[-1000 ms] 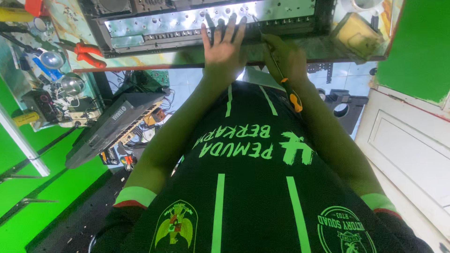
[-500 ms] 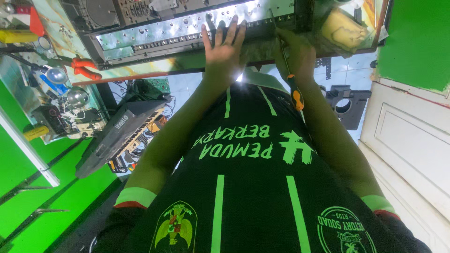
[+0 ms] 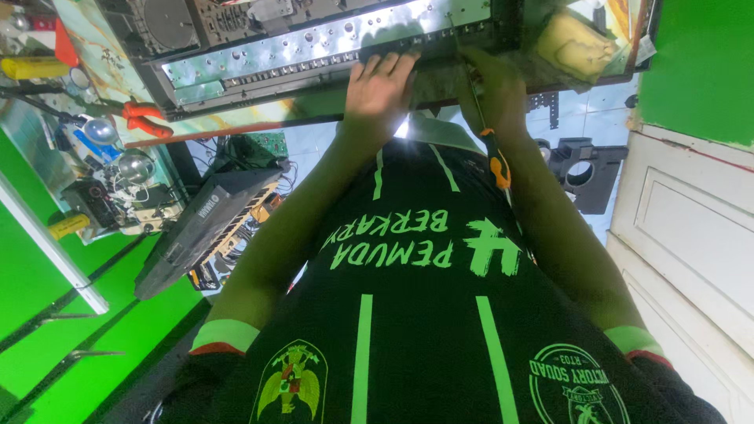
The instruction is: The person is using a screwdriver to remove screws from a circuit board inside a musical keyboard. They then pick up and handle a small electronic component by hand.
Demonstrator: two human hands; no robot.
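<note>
The metal chassis lies on the desk at the top of the view. Its long axis runs left to right and rises slightly toward the right. Its perforated front strip faces me.

My left hand lies flat on the front edge of the chassis, fingers spread and pointing away from me; its grip is released and grasps nothing. My right hand is clenched at the right part of the same edge and grasps a screwdriver. The orange and black handle of the tool trails back along my wrist toward my chest; the tip is hidden under the hand.

Compared with half a second ago, the chassis sits a little higher in the view and both hands remain on the same edge. Both forearms extend forward from my black and green shirt. Red-handled pliers lie on the desk, well to the left.
</note>
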